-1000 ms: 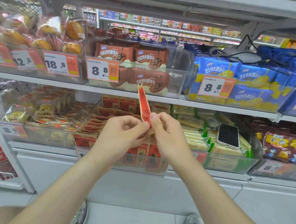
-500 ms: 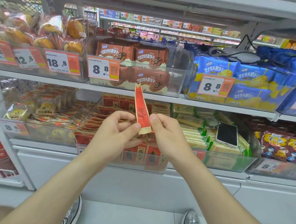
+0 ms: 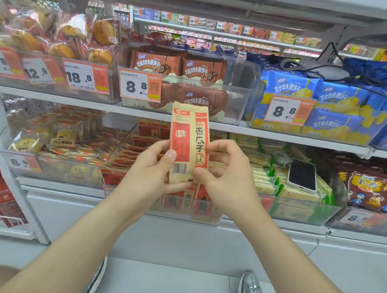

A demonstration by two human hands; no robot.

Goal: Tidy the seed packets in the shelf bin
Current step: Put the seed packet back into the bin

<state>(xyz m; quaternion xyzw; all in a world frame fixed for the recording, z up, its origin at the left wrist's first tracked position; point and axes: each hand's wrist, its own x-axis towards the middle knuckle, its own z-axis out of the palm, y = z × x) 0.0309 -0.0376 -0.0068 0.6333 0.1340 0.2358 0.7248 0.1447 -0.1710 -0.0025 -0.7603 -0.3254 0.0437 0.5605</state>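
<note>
Seed packet point(image 3: 189, 143) pinched upright btwn my left hand point(image 3: 150, 173) & right hand point(image 3: 227, 173), orienting it; next, I reckon, slot it into bin point(image 3: 209, 212).

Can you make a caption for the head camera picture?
Left hand and right hand pinch a seed packet upright before the clear shelf bin.

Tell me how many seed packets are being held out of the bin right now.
1. One seed packet, upright, pinched by the left hand and right hand in front of the seed bin. A second behind it would be hidden.
</note>
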